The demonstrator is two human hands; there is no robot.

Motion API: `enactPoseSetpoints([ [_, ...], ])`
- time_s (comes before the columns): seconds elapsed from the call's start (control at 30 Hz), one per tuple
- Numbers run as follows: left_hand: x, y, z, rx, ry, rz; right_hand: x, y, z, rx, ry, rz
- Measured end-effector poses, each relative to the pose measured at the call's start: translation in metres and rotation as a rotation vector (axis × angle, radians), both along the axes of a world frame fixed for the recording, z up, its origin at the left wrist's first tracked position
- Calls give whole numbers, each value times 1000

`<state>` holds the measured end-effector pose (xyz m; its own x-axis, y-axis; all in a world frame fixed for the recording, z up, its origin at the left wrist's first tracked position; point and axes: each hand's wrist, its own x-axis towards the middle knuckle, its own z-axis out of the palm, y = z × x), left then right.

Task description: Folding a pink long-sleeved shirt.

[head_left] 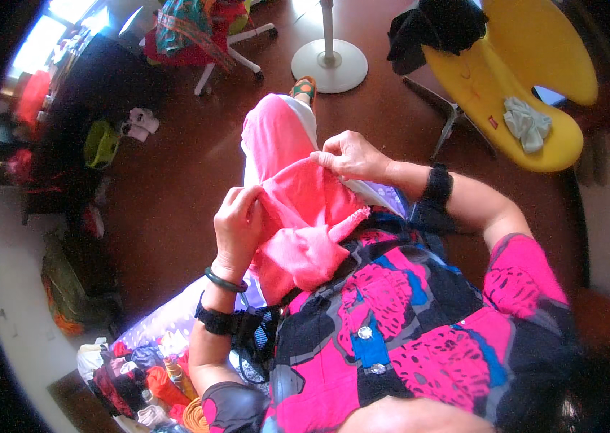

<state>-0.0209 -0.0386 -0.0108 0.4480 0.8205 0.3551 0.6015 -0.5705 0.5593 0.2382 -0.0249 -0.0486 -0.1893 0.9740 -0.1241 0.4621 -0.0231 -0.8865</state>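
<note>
Our left hand (238,220) is closed on the left edge of the pink fabric (297,216), which lies over our lap with its long axis running away from us toward the foot in the orange sandal (304,89). Our right hand (352,155) pinches the fabric's upper right edge, so both hands are already on it. Around us (none of it in the way): spools of coloured thread (153,382) at lower left, a white fan base (328,65) ahead, a yellow chair (528,79) at right.
</note>
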Motion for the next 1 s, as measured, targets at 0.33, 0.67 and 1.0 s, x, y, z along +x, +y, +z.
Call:
enactPoseSetpoints([
  [0.33,-15,-6,-1,37,49,14,9,8,-12,115,-40,-106],
  [0.67,-29,-17,-8,136,31,13,15,-6,-14,-20,257,-203],
  [1.0,-14,-5,-13,-84,-7,25,11,-17,21,31,409,-124],
])
